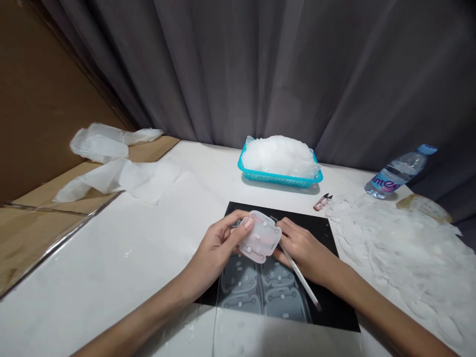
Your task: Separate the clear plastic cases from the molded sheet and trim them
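Note:
Between the thumb and fingers of my left hand (219, 240) is a translucent white plastic piece (265, 239) with rounded corners, notched edges and small pale dots. It is tilted up above a black mat (332, 302). At the piece's right edge, my right hand (303, 248) is closed around a slim, pale stick-like tool (302, 278). The tool's rear end points down to the right, and its working tip is mostly hidden by the fingers and piece. Under my hands, a clear sheet (260, 297) with several similar outlined shapes overlaps the mat and hangs toward me.
A turquoise basket (280, 179) heaped with white pieces (278, 156) stands behind the mat. Pink snips (322, 202), a water bottle (397, 173), a tape roll (427, 206) and a scrap pile (405, 263) are on the right. White strips (111, 176) lie left on cardboard (33, 218).

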The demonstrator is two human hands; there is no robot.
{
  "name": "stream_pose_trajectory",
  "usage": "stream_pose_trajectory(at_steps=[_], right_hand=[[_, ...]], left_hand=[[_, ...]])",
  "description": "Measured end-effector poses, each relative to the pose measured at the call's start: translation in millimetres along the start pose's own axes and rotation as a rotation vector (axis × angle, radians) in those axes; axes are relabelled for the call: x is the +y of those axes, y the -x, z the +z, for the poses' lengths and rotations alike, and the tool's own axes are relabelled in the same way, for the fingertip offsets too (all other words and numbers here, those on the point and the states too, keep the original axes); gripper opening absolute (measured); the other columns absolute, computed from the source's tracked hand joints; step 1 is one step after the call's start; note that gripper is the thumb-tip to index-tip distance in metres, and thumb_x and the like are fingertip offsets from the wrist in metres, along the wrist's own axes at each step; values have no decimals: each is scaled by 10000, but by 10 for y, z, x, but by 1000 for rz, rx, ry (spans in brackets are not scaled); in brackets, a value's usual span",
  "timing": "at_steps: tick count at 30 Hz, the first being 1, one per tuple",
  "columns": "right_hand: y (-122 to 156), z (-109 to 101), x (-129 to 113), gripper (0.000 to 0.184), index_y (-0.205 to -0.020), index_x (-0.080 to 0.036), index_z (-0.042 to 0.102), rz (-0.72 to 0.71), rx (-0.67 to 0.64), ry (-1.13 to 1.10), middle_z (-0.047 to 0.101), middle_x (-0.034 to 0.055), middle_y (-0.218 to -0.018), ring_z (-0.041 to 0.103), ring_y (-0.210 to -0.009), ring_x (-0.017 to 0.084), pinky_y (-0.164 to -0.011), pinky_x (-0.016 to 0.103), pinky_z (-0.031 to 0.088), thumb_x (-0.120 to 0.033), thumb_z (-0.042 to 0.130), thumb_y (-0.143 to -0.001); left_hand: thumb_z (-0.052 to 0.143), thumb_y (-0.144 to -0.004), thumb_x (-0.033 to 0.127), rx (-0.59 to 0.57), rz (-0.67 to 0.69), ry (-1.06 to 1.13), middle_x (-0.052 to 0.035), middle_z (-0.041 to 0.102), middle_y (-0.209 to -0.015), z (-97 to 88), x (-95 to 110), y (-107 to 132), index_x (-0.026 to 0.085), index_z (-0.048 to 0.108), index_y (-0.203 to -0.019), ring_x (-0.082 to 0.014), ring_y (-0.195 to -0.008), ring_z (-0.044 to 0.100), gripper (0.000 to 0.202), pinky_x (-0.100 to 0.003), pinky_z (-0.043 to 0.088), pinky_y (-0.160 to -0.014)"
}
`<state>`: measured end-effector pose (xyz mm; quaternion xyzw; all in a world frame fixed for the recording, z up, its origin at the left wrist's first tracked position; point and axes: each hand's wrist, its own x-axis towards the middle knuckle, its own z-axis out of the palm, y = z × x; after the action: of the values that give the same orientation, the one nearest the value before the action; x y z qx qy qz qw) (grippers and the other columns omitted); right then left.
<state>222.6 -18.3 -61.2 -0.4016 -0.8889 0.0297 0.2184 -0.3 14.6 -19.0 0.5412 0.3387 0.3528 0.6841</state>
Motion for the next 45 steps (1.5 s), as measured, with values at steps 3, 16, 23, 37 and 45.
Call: stream_pose_trajectory(at_steps=[3, 16, 23, 37, 45], right_hand=[[6, 37, -17, 130, -1055, -125, 625, -14, 13, 66, 642, 149, -1021, 567, -984, 288, -834, 435, 589, -232, 558, -1024], [23, 122, -51, 225, -1192, -120, 607, 300, 88, 73, 595, 145, -1043, 551, -989, 313, -826, 480, 577, -229, 600, -995], [30, 210, -42, 119, -1066, -201, 637, 359, 133, -217, 620, 86, -1027, 547, -972, 263, -843, 422, 537, -157, 540, -1014], [-75, -172, -122, 82, -971, -235, 624, 624, 770, -464, 622, 2, -886, 601, -771, 168, -721, 307, 498, -304, 667, -971], [-37, -166, -403, 243, -1201, -195, 649, -89, 429, 9, 732, 88, -974, 664, -977, 231, -864, 393, 574, -93, 601, -986]], left_hand=[[671, -981, 421, 31, 28, -33, -1, 688, -802, -5, 18, 6, 182, 753, -1030, -106, -654, 629, 257, -162, 529, -596], [604, -993, 511, 35, -38, 39, -85, 763, -976, 40, 34, 7, 172, 726, -1168, -220, -719, 727, 401, -314, 627, -637], [544, -1033, 481, 23, -58, 133, -126, 765, -1109, -9, -34, -2, 161, 718, -1240, -249, -820, 743, 419, -307, 616, -651], [475, -1052, 531, -18, -85, 265, -137, 791, -1108, -41, -17, 19, 161, 713, -1259, -269, -919, 756, 487, -375, 599, -821], [450, -1023, 632, -42, -169, 364, -142, 765, -1123, 39, -14, 47, 152, 668, -1276, -247, -952, 722, 586, -331, 572, -804]])
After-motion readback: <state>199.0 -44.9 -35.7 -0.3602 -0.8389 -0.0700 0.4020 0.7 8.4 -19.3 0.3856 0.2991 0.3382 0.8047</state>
